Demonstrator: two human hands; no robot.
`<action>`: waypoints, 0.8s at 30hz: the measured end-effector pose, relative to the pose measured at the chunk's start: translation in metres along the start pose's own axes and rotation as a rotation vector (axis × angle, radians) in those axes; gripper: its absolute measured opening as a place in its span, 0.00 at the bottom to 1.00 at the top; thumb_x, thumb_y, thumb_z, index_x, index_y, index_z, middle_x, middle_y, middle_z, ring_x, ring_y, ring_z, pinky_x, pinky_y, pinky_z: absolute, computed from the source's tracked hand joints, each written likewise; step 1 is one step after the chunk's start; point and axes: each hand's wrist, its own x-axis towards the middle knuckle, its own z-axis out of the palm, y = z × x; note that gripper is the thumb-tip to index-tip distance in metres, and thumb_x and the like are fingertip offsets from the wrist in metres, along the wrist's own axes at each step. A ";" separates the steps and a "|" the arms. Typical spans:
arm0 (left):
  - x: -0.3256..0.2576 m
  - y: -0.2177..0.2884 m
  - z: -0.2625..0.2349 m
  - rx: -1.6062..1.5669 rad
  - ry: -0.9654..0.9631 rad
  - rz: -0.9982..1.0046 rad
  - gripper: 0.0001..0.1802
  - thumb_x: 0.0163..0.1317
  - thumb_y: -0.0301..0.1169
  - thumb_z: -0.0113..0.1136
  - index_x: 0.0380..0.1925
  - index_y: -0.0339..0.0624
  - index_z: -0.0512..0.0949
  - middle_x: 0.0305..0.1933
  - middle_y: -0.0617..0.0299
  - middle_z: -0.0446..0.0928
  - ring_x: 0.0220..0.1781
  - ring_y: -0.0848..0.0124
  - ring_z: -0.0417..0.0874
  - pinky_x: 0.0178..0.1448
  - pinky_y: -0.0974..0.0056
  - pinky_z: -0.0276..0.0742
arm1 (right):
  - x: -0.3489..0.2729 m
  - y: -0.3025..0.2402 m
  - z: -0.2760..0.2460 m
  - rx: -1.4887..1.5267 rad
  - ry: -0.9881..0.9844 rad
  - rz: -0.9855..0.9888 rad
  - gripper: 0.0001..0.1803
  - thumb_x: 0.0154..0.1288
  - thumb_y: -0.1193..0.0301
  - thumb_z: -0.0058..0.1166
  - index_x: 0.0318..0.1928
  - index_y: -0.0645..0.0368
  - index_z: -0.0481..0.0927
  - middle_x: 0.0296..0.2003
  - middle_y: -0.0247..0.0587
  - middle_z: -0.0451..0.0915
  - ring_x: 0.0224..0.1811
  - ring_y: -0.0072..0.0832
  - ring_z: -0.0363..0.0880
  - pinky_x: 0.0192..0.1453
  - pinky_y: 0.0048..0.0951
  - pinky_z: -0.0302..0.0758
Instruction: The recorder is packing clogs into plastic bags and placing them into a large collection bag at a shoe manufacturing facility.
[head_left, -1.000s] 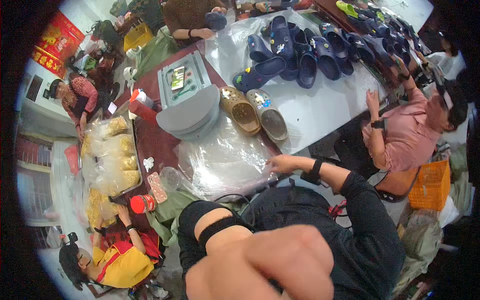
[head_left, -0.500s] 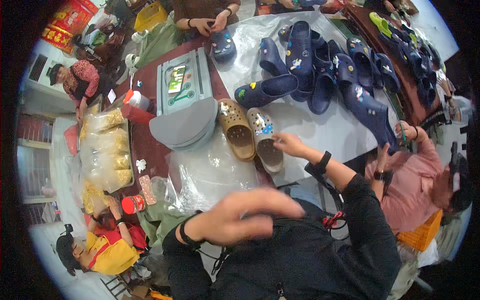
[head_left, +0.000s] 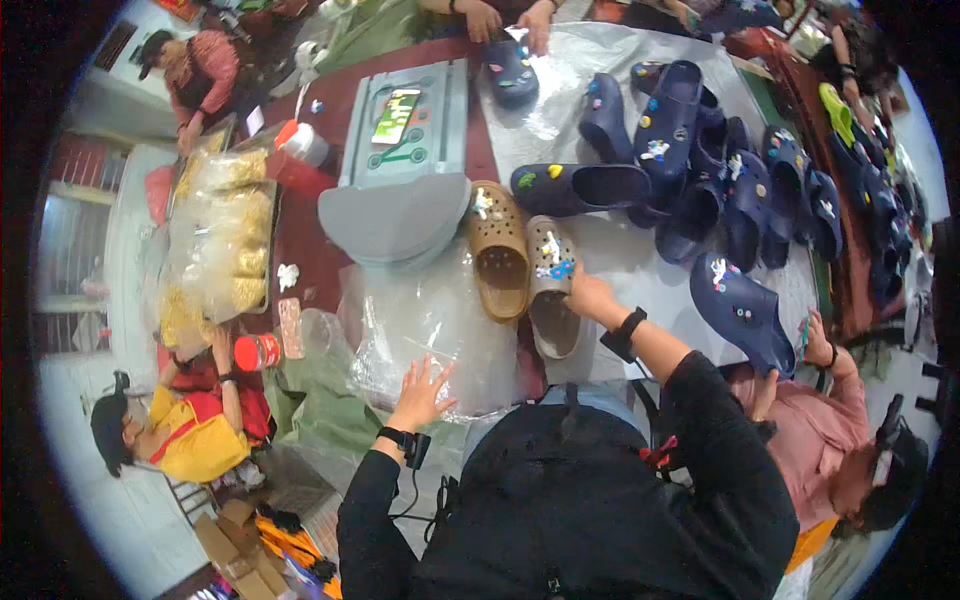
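Two charm-dotted clogs sit side by side in front of me on the worktop (head_left: 309, 228), a tan clog (head_left: 498, 250) on the left and a grey-beige clog (head_left: 549, 291) on the right, set slightly nearer to me. Both have their long axes running near to far, toes pointing away, heels toward my body, openings up. My right hand (head_left: 597, 297) is the nearer one: the grey-beige clog lies directly to its left, and my fingers meet that clog's right side, about midway between toe and heel. The fingertips are partly hidden, so I cannot tell whether they grip the rim or only rest against it. That forearm slants in from the near right, wrist fairly straight. My left hand (head_left: 420, 398) is open and empty, fingers spread and pointing far, over the near side of a clear plastic sheet (head_left: 415, 325), well left of the grey-beige clog.
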 end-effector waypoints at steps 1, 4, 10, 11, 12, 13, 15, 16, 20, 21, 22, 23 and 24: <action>0.000 -0.003 -0.004 -0.137 0.026 0.059 0.46 0.44 0.55 0.63 0.65 0.64 0.56 0.69 0.42 0.47 0.67 0.34 0.48 0.66 0.39 0.50 | 0.005 0.001 0.010 0.040 0.121 0.059 0.43 0.47 0.66 0.59 0.60 0.72 0.51 0.36 0.59 0.78 0.41 0.52 0.77 0.45 0.43 0.73; -0.007 -0.011 -0.021 -0.124 -0.033 0.165 0.50 0.43 0.57 0.63 0.66 0.61 0.52 0.69 0.40 0.45 0.68 0.35 0.47 0.68 0.44 0.50 | 0.002 0.017 0.025 0.031 0.239 0.025 0.40 0.50 0.73 0.52 0.62 0.70 0.49 0.36 0.59 0.77 0.38 0.52 0.77 0.41 0.45 0.74; -0.011 -0.039 -0.007 -0.002 0.067 0.318 0.36 0.51 0.39 0.60 0.61 0.47 0.60 0.63 0.48 0.62 0.63 0.54 0.64 0.63 0.52 0.61 | -0.008 0.055 0.032 -0.045 0.362 0.018 0.42 0.51 0.75 0.50 0.65 0.65 0.46 0.40 0.57 0.76 0.37 0.52 0.78 0.39 0.45 0.74; -0.007 -0.039 -0.006 0.000 0.069 0.319 0.36 0.51 0.39 0.60 0.61 0.47 0.60 0.63 0.48 0.62 0.63 0.54 0.64 0.63 0.52 0.61 | -0.008 0.061 0.033 -0.041 0.353 0.056 0.42 0.51 0.76 0.50 0.65 0.65 0.46 0.41 0.57 0.76 0.38 0.52 0.78 0.40 0.45 0.74; -0.006 -0.042 0.002 -0.002 0.056 0.317 0.32 0.52 0.37 0.58 0.59 0.46 0.63 0.62 0.48 0.63 0.62 0.54 0.65 0.62 0.52 0.62 | -0.012 0.058 0.030 -0.041 0.353 0.047 0.42 0.51 0.76 0.50 0.65 0.65 0.46 0.41 0.57 0.76 0.38 0.52 0.78 0.40 0.45 0.74; -0.003 -0.045 0.006 -0.003 0.041 0.321 0.28 0.53 0.35 0.56 0.56 0.45 0.66 0.60 0.48 0.65 0.61 0.55 0.66 0.61 0.52 0.63 | -0.018 0.054 0.024 -0.048 0.341 0.096 0.40 0.50 0.76 0.50 0.65 0.64 0.48 0.42 0.57 0.75 0.39 0.51 0.77 0.40 0.44 0.74; 0.006 -0.044 0.009 0.093 0.206 0.431 0.18 0.54 0.30 0.52 0.47 0.44 0.71 0.53 0.51 0.72 0.54 0.58 0.73 0.54 0.55 0.70 | -0.028 0.048 0.019 -0.055 0.341 0.162 0.39 0.50 0.77 0.50 0.64 0.64 0.51 0.43 0.57 0.74 0.40 0.50 0.77 0.41 0.44 0.74; 0.012 -0.039 0.005 0.075 0.149 0.402 0.14 0.53 0.29 0.51 0.42 0.43 0.73 0.46 0.53 0.74 0.49 0.59 0.76 0.49 0.56 0.72 | -0.031 0.045 0.019 -0.042 0.417 0.182 0.37 0.50 0.77 0.50 0.63 0.63 0.54 0.44 0.56 0.74 0.42 0.49 0.76 0.43 0.43 0.73; 0.016 -0.033 0.005 0.046 0.252 0.431 0.06 0.52 0.27 0.49 0.31 0.43 0.72 0.29 0.59 0.75 0.35 0.62 0.79 0.36 0.59 0.75 | -0.054 0.000 0.035 -0.118 0.716 -0.021 0.28 0.50 0.75 0.52 0.55 0.63 0.66 0.47 0.53 0.71 0.49 0.46 0.71 0.49 0.42 0.70; 0.018 -0.031 0.007 0.044 0.255 0.423 0.07 0.52 0.27 0.48 0.33 0.43 0.72 0.30 0.60 0.75 0.34 0.62 0.79 0.35 0.60 0.75 | -0.060 -0.014 0.042 -0.149 0.749 -0.143 0.26 0.51 0.74 0.54 0.53 0.63 0.68 0.48 0.53 0.71 0.50 0.46 0.70 0.51 0.42 0.69; 0.020 -0.030 0.006 0.048 0.264 0.442 0.07 0.52 0.27 0.48 0.33 0.43 0.72 0.30 0.60 0.75 0.34 0.62 0.79 0.35 0.60 0.75 | -0.062 -0.026 0.058 -0.078 0.697 -0.251 0.26 0.51 0.69 0.56 0.52 0.62 0.69 0.48 0.53 0.71 0.50 0.46 0.70 0.52 0.42 0.69; 0.021 -0.029 0.005 0.030 0.325 0.481 0.06 0.52 0.27 0.49 0.31 0.43 0.72 0.27 0.59 0.75 0.31 0.61 0.80 0.32 0.60 0.75 | -0.065 -0.040 0.076 -0.006 0.642 -0.359 0.27 0.51 0.64 0.59 0.51 0.62 0.70 0.49 0.52 0.71 0.50 0.46 0.70 0.53 0.42 0.68; 0.021 -0.029 0.007 0.010 0.385 0.513 0.05 0.52 0.27 0.49 0.29 0.43 0.72 0.25 0.59 0.75 0.28 0.61 0.80 0.28 0.59 0.76 | -0.072 -0.061 0.088 0.062 0.480 -0.376 0.32 0.50 0.59 0.60 0.54 0.61 0.67 0.52 0.54 0.68 0.53 0.47 0.67 0.56 0.44 0.66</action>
